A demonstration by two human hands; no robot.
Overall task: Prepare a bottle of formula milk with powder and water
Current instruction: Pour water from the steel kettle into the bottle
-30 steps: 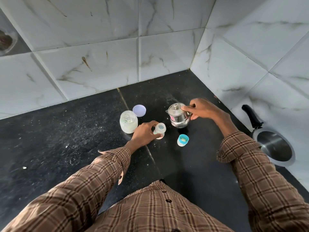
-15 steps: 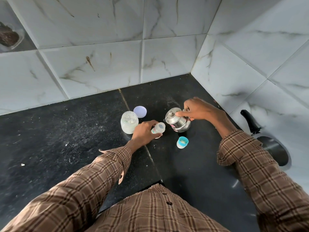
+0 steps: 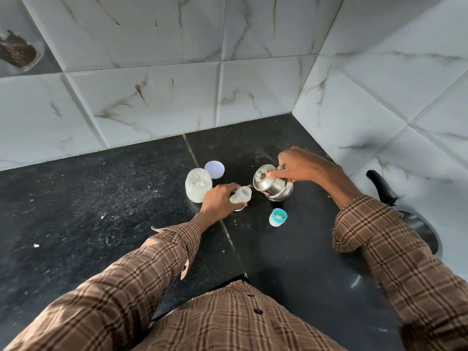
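A small open baby bottle [image 3: 241, 195] stands on the black counter [image 3: 101, 206], and my left hand [image 3: 219, 200] grips its side. My right hand [image 3: 301, 164] holds a small steel kettle [image 3: 272, 184] by its handle, thumb pressed on the lid. The kettle is tilted left, with its spout right at the bottle's mouth. Left of the bottle sits an open glass jar of white powder [image 3: 198, 184]. The jar's pale lilac lid [image 3: 214, 169] lies behind it. A blue bottle cap [image 3: 278, 217] rests in front of the kettle.
White marble-look tiles form a corner behind and to the right. A steel pan with a black handle [image 3: 382, 188] sits at the right edge of the counter. A container of dark stuff [image 3: 19, 50] shows at the upper left. White specks dot the counter.
My right hand has lifted the kettle and tipped it left until its spout reached the bottle's mouth. My left hand has kept hold of the bottle.
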